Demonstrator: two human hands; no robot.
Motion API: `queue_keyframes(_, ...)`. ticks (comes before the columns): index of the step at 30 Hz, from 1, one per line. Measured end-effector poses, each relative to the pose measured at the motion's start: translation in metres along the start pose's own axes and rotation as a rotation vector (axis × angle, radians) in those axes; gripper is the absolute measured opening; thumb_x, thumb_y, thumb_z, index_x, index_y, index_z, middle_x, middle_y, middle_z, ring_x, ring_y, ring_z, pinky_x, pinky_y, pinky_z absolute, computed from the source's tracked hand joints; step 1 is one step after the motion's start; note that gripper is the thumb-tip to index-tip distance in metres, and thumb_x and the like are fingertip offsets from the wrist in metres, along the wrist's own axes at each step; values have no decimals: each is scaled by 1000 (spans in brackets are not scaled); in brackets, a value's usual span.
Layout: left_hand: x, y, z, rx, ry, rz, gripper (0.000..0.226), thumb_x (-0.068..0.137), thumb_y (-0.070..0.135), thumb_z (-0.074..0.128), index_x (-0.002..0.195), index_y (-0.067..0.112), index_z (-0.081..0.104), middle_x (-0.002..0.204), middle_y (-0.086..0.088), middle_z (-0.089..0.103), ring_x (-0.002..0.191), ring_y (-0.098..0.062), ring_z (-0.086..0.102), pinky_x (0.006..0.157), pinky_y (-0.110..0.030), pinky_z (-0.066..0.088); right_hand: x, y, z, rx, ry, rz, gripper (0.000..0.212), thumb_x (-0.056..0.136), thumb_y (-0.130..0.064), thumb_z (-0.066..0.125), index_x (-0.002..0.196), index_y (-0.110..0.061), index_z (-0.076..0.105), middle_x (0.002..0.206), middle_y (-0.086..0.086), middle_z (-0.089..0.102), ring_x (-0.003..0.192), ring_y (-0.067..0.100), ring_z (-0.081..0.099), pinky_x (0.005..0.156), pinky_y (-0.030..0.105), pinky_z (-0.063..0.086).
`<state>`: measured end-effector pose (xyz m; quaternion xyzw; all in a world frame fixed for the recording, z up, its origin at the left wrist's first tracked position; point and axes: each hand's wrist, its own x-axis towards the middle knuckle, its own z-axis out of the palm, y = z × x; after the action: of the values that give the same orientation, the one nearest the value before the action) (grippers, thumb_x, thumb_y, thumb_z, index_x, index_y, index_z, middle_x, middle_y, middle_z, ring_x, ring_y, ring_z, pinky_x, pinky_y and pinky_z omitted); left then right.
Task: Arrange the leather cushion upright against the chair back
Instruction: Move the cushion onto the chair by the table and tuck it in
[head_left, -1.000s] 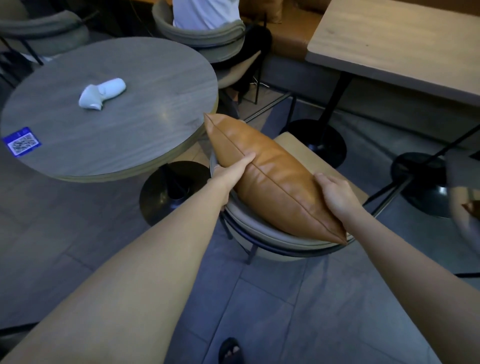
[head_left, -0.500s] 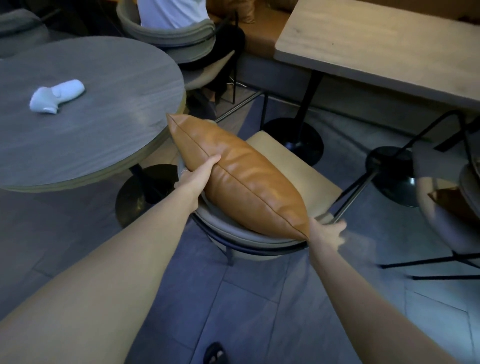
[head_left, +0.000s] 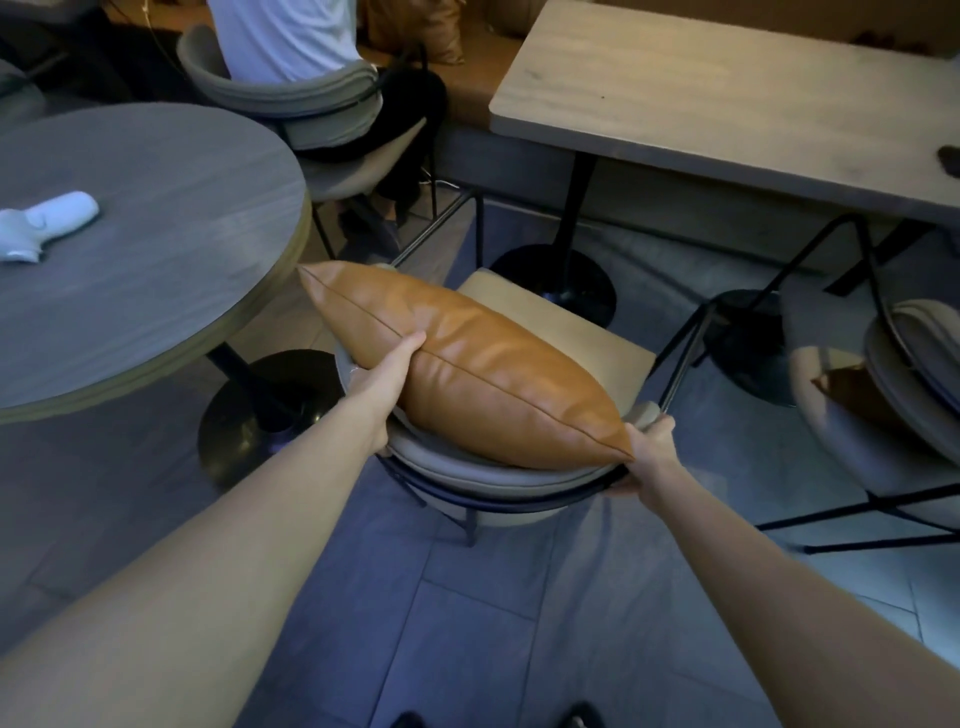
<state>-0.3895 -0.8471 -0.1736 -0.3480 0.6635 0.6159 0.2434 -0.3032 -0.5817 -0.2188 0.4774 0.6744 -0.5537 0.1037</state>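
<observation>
A tan leather cushion (head_left: 467, 364) stands on its edge along the curved grey back of the chair (head_left: 498, 480), its seam facing up. The chair's beige seat (head_left: 561, 332) shows beyond it. My left hand (head_left: 387, 371) grips the cushion's near left side, thumb on the seam. My right hand (head_left: 652, 452) holds the right end of the chair back, just beside the cushion's right corner; its fingers wrap over the rim and black frame.
A round grey table (head_left: 156, 249) with a white controller (head_left: 44, 221) stands to the left. A rectangular wooden table (head_left: 727, 104) is at the back right. A seated person (head_left: 291, 36) occupies the chair behind. Another chair (head_left: 893, 395) is at right.
My right hand left the cushion's top and went down to the right end of the chair back. The view shifted left to right; the cushion stayed upright under my left hand.
</observation>
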Motion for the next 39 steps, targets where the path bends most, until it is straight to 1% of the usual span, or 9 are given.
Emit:
queue_keyframes(4, -6, -8, 39, -37, 14, -18, 137, 54, 76, 80, 161, 27, 9, 159, -12, 36, 138, -44, 41, 106, -75, 31, 29, -14, -36, -39, -1, -57, 64, 82, -35, 69, 132, -20, 32, 120, 19, 55, 99, 46, 65, 48, 51, 60)
queue_keyframes(8, -12, -9, 87, -88, 31, -27, 142, 50, 79, 78, 161, 27, 7, 159, -13, 35, 139, -42, 39, 109, -69, 33, 49, -27, -62, 60, 86, -92, 101, 46, -58, 52, 140, -22, 40, 124, 16, 59, 108, 45, 60, 80, 64, 58)
queue_keyframes(13, -14, 1, 122, -112, -18, -52, 139, 56, 79, 75, 162, 25, 2, 163, -13, 29, 142, -44, 35, 108, -72, 31, 65, -3, -60, 223, 236, -163, 75, 84, -62, 50, 151, -38, 26, 139, 11, 56, 116, 37, 57, 99, 63, 48)
queue_keyframes(18, -1, 12, 114, -107, -5, -3, 127, 64, 67, 81, 159, 30, 6, 161, -13, 32, 139, -45, 39, 108, -72, 33, 37, 14, -17, 436, 270, -183, 58, 106, -35, 40, 159, -28, 17, 160, 7, 36, 143, 35, 38, 115, 53, 34)
queue_keyframes(21, 14, 31, 102, -77, 57, 84, 129, 64, 65, 83, 160, 28, 5, 160, -13, 35, 139, -41, 40, 111, -65, 34, 41, 11, -4, 440, 335, -139, 57, 106, -31, 38, 160, -27, 19, 161, 10, 35, 144, 37, 36, 116, 49, 31)
queue_keyframes(28, 28, 56, 117, -21, -149, 18, 123, 66, 67, 82, 160, 25, 15, 160, -13, 36, 140, -41, 40, 106, -71, 32, 75, -5, -35, 395, 241, -237, 57, 101, -48, 42, 156, -34, 33, 155, 0, 46, 140, 32, 43, 114, 55, 37)
queue_keyframes(32, 39, 64, 142, -30, -230, 24, 135, 50, 73, 84, 160, 28, 19, 158, -10, 40, 137, -40, 44, 105, -72, 34, 106, -29, -46, 391, 210, -181, 70, 92, -54, 38, 158, -39, 18, 158, 2, 41, 139, 36, 44, 110, 61, 40)
queue_keyframes(37, 52, 76, 153, -9, -261, 28, 131, 52, 75, 80, 159, 26, 23, 156, -11, 43, 134, -42, 47, 103, -75, 36, 86, -36, -25, 411, 119, -127, 122, 60, -46, 70, 153, -49, -9, 166, 4, 20, 143, 40, 34, 110, 65, 37)
queue_keyframes(39, 57, 79, 152, 6, -258, 23, 123, 61, 72, 78, 159, 24, 22, 156, -12, 42, 135, -43, 45, 103, -74, 35, 79, -41, -14, 382, 126, -86, 130, 65, -36, 78, 154, -43, -16, 168, 7, 6, 145, 43, 29, 108, 65, 39)
